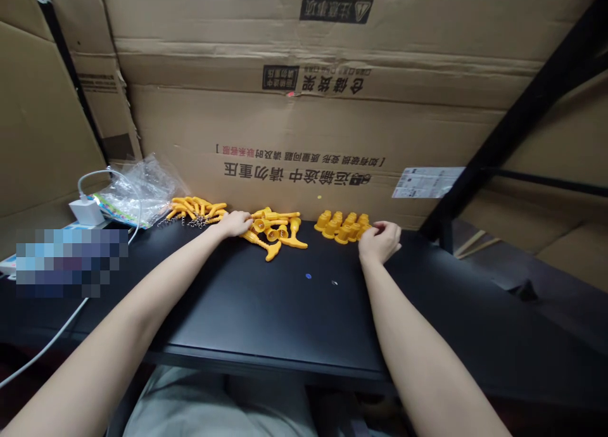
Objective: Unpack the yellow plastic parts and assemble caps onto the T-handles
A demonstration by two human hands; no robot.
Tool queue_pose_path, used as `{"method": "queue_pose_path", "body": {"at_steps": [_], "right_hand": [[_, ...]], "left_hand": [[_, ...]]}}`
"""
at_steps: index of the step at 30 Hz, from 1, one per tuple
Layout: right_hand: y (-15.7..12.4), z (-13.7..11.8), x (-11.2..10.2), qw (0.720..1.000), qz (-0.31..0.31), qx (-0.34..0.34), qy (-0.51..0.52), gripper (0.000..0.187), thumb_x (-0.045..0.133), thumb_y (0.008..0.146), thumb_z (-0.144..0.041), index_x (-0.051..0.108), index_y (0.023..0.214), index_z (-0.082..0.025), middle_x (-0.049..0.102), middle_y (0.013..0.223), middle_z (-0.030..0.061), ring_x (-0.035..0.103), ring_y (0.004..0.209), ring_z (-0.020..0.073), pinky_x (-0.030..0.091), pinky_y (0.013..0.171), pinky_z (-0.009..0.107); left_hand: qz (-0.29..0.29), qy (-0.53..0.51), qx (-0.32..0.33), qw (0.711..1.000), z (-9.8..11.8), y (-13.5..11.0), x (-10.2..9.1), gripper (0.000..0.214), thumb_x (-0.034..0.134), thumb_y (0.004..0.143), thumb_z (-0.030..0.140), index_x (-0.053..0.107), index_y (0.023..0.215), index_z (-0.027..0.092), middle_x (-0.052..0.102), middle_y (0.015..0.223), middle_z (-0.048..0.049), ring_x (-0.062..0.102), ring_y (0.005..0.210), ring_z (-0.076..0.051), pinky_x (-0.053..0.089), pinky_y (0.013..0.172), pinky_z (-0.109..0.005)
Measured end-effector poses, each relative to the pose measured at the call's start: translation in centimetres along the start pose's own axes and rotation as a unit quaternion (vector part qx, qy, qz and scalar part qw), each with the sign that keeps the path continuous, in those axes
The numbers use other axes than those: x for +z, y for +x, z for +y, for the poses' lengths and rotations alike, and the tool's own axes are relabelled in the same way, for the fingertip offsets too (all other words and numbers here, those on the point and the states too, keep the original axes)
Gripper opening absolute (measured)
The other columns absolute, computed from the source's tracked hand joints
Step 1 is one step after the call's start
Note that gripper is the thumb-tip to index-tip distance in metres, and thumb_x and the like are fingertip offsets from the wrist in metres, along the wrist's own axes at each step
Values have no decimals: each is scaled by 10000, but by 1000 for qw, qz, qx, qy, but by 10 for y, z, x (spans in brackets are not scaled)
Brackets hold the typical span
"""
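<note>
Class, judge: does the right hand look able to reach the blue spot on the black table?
Probably yes: the yellow cups stand farther back than the blue spot, and the right hand has only a pale speck near its way.

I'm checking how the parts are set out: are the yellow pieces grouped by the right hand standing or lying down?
Standing: the visible yellow pieces show wide rims at the bottom and narrower ends on top.

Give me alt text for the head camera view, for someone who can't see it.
A person's left hand is at a jumble of yellow T-handled pieces and their right hand at a cluster of yellow cup-shaped pieces on a black table. Farther left lie yellow handles with metal spirals and clear plastic packaging; printed cardboard stands behind.
</note>
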State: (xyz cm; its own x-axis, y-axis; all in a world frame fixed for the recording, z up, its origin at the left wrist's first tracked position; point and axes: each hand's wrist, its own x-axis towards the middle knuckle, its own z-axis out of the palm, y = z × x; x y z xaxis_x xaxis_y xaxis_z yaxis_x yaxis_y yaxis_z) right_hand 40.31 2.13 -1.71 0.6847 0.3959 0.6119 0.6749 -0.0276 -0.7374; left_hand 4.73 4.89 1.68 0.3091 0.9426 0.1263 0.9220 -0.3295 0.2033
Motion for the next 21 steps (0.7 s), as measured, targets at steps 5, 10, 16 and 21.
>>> {"method": "queue_pose_path", "body": {"at_steps": [5,10,16,21], "right_hand": [[-3,-2,1,1000,-14,-16,0,105,403,707,-139,443,765,-217,568,983,90,539,982,267,350,877,440],[-4,-2,1,999,-17,-40,-5,136,386,706,-141,473,787,-207,575,974,97,550,960,267,359,854,433],[-10,-34,3,975,-35,-218,18,217,390,770,-178,549,917,-183,612,996,122,553,1005,270,358,879,419],[-53,-110,-12,902,-93,-416,65,434,386,905,-340,457,1306,-190,548,1283,150,492,1173,271,336,964,433]], "left_hand": [[-7,2,-47,999,13,16,3,322,497,828,156,585,1138,149,608,1222,-138,544,1173,-270,409,976,-356],[32,-27,-99,994,18,19,1,378,547,779,110,520,1153,152,626,1143,-150,565,1113,-292,429,914,-379],[283,-79,-50,955,26,1,-24,347,386,809,6,539,1095,129,609,1102,-142,542,1055,-251,416,942,-390],[388,-24,156,908,48,-44,-46,412,335,837,22,541,1173,143,596,1096,-122,514,1058,-234,423,954,-406]]}}
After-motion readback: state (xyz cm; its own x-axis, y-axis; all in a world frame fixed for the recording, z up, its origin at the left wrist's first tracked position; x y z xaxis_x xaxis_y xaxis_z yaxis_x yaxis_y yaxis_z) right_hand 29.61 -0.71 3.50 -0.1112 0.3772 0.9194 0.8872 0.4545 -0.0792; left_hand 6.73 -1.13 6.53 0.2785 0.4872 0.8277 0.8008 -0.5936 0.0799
